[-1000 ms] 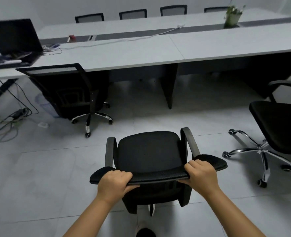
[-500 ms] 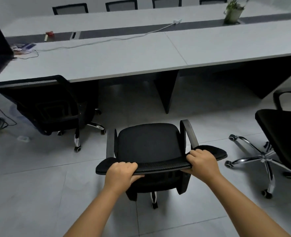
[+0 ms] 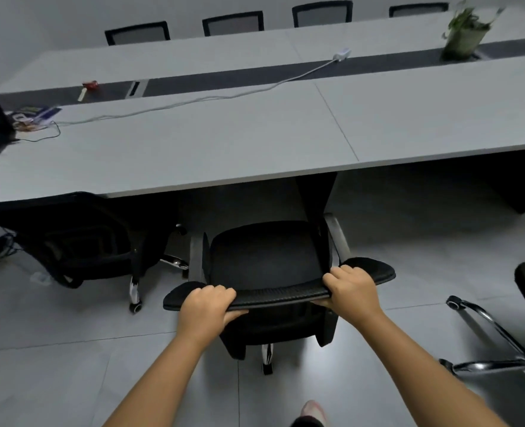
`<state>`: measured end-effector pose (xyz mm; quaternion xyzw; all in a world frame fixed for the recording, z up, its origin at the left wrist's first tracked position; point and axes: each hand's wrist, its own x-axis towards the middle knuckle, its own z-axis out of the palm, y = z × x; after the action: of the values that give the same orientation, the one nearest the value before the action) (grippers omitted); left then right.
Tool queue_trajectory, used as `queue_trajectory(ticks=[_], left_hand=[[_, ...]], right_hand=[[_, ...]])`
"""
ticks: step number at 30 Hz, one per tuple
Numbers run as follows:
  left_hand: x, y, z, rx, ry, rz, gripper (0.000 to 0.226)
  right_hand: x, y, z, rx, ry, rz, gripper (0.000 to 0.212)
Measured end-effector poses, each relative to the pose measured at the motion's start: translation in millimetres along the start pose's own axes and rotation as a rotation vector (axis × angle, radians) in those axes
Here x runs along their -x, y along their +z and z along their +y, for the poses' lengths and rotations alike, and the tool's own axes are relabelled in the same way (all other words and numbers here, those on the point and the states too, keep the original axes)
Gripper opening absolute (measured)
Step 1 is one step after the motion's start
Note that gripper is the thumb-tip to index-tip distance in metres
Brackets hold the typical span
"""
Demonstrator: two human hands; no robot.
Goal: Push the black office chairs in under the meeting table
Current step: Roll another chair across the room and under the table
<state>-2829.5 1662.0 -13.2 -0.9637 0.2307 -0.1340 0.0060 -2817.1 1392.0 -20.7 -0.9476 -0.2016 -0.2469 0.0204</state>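
Large pale grey floor tiles (image 3: pixel 54 374) ran under dim, even light to a plain grey wall (image 3: pixel 54 23) at the room's far edge.

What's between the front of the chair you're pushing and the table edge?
Nothing on the floor. In the head view the chair seat front nearly meets the table edge; only the dark table leg panel stands there, beside the right armrest.

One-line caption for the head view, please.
Both hands, left hand and right hand, grip a black office chair's backrest facing the meeting table.
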Motion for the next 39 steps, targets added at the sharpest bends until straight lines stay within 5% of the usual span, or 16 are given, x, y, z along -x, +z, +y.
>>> queue_trajectory(ticks=[13,20,26,39], left_hand=[[-160.0,52.9,-61.3,-0.017,0.028,0.053,0.047],[-226.8,77.7,-88.3,0.033,0.078,0.233,0.039],[-262.2,103.3,-116.2,0.018,0.099,0.4,0.04],[-264.1,105.4,-124.3,-0.017,0.114,0.368,0.042]], right_hand=[[-132.0,85.2,94.1,0.063,-0.012,-0.004,0.05],[-191.1,114.8,129.4,0.065,0.027,0.007,0.052],[-222.7,137.9,139.2,0.04,0.071,0.133,0.063],[-220.5,148.2,139.3,0.025,0.066,0.175,0.065]])
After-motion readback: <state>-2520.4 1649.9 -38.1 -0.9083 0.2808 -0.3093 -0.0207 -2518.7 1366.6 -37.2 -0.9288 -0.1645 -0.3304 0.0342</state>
